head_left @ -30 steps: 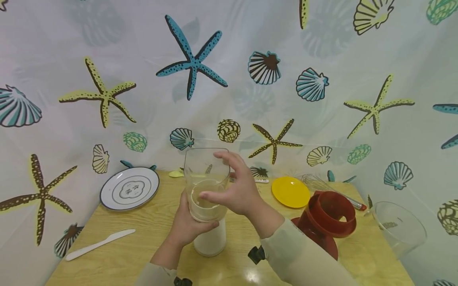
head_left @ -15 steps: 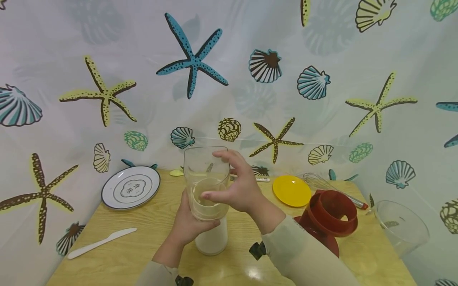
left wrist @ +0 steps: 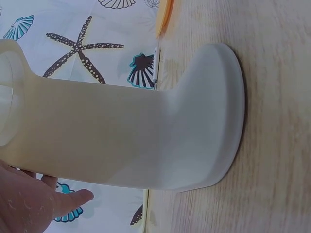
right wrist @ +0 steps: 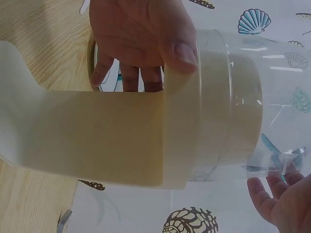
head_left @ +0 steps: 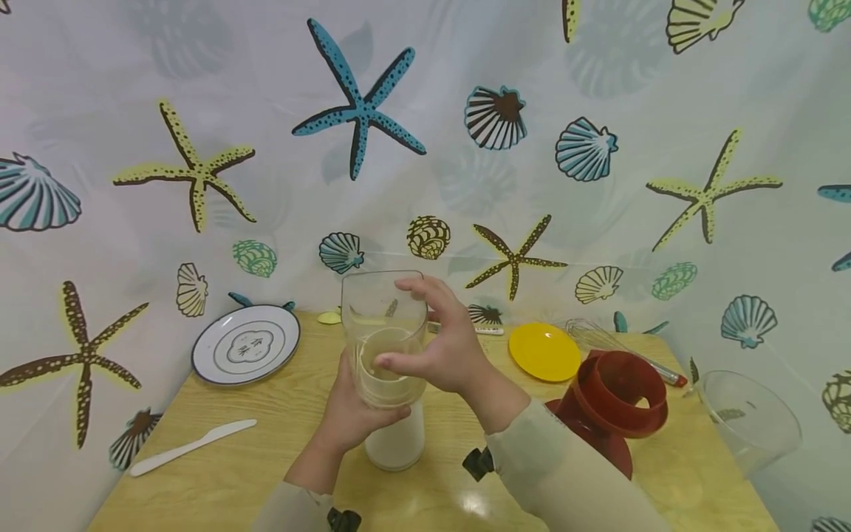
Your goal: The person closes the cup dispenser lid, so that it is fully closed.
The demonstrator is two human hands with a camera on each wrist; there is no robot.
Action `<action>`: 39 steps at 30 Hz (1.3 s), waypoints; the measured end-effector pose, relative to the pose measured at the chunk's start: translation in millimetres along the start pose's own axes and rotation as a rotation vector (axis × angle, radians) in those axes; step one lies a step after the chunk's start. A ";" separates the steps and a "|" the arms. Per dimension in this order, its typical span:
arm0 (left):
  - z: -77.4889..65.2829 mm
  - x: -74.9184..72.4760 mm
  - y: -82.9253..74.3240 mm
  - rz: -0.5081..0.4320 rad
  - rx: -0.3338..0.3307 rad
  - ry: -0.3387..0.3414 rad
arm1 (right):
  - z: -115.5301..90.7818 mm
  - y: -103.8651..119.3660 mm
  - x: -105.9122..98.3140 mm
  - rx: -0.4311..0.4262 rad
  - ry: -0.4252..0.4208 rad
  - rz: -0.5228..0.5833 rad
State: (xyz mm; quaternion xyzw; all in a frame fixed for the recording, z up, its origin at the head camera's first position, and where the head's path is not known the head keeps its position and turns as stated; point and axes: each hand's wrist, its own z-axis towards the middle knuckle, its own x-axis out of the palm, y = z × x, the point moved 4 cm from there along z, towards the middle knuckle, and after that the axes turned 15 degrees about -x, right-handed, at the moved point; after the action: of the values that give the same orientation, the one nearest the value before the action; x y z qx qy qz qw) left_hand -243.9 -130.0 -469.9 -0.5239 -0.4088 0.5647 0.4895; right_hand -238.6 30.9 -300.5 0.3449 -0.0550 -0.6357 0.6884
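A cream dispenser stand (head_left: 395, 443) stands upright on the wooden table, with a broad base and a ring at the top. A clear plastic canister (head_left: 372, 299) sits upright at that ring, and the ring's cream wall shows through its lower part. My left hand (head_left: 359, 421) grips the stand just under the ring, thumb across the front. In the right wrist view the left thumb presses against the ring. My right hand (head_left: 445, 343) holds the canister's right side, fingers curved round it near the rim. Some right fingertips are hidden behind the canister in the right wrist view.
On the left are a patterned plate (head_left: 246, 343) and a white knife (head_left: 193, 447). On the right are a yellow plate (head_left: 545, 353), a whisk (head_left: 598, 336), a red stand (head_left: 618, 403) and another clear canister (head_left: 751, 421) at the edge. A printed curtain (head_left: 425, 185) hangs behind.
The head view has shifted slightly, so the scene sits a little higher and further right. Both hands stay at the same places on the stand and canister.
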 end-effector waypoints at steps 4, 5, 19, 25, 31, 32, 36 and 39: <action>-5.6 0.2 -14.4 -0.014 0.003 0.021 | 2.5 -1.5 -0.4 -0.008 0.007 -0.024; -7.3 -0.1 -18.4 -0.012 -0.001 0.022 | 3.1 -2.0 -0.6 -0.009 0.011 -0.031; -14.3 -2.1 -33.7 0.022 -0.069 -0.024 | 1.7 -12.2 -6.5 -0.041 0.025 0.029; -14.6 -2.4 -35.1 0.053 -0.083 -0.025 | 0.9 -8.6 -7.5 -0.058 0.023 -0.011; -13.8 -2.3 -36.4 0.078 -0.122 -0.033 | 0.4 -5.5 -11.1 -0.067 0.035 -0.053; -13.7 -2.4 -36.3 0.080 -0.124 -0.032 | 0.7 -5.0 -11.6 -0.069 0.039 -0.060; -13.9 -2.3 -35.3 0.075 -0.117 -0.029 | 2.1 -2.7 -12.3 -0.080 0.055 -0.088; -14.6 -1.4 -35.5 0.050 -0.099 -0.015 | 2.9 -2.2 -11.7 -0.097 0.065 -0.097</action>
State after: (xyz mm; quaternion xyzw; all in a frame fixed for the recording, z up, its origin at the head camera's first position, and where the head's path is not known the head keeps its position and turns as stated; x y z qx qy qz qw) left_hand -225.0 -125.5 -436.8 -0.5531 -0.4267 0.5598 0.4457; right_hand -244.1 40.5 -295.2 0.3341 0.0150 -0.6587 0.6740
